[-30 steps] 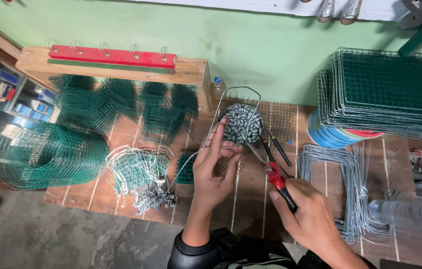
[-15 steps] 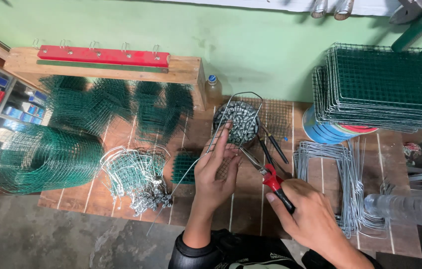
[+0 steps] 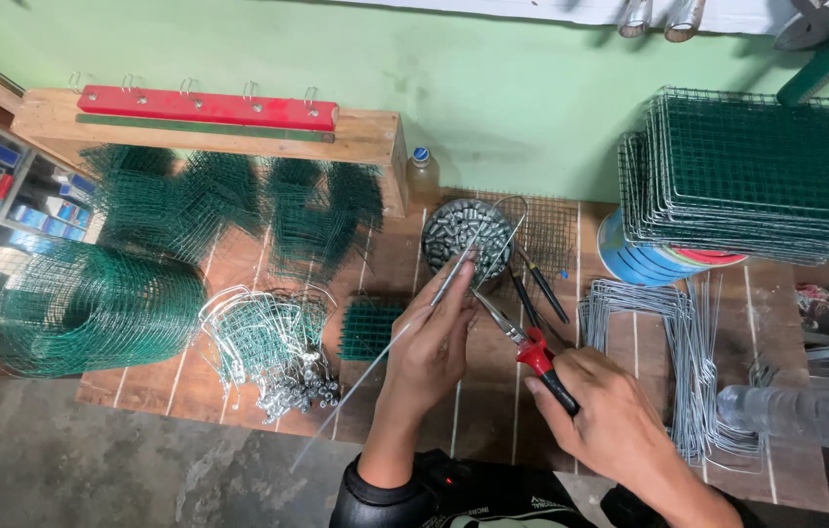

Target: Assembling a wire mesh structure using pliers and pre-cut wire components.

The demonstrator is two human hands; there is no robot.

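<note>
From overhead, the left hand [image 3: 431, 337] pinched a thin bent wire [image 3: 453, 274] between its fingertips, just at six o'clock of the bowl of small metal sleeves [image 3: 466, 232]. At four o'clock of it, the right hand [image 3: 610, 420] was clenched around red-handled pliers [image 3: 524, 342], their nose touching the wire.

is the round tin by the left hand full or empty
Full: the round tin is heaped to the rim with small grey metal pieces, just beyond the left hand.
</note>
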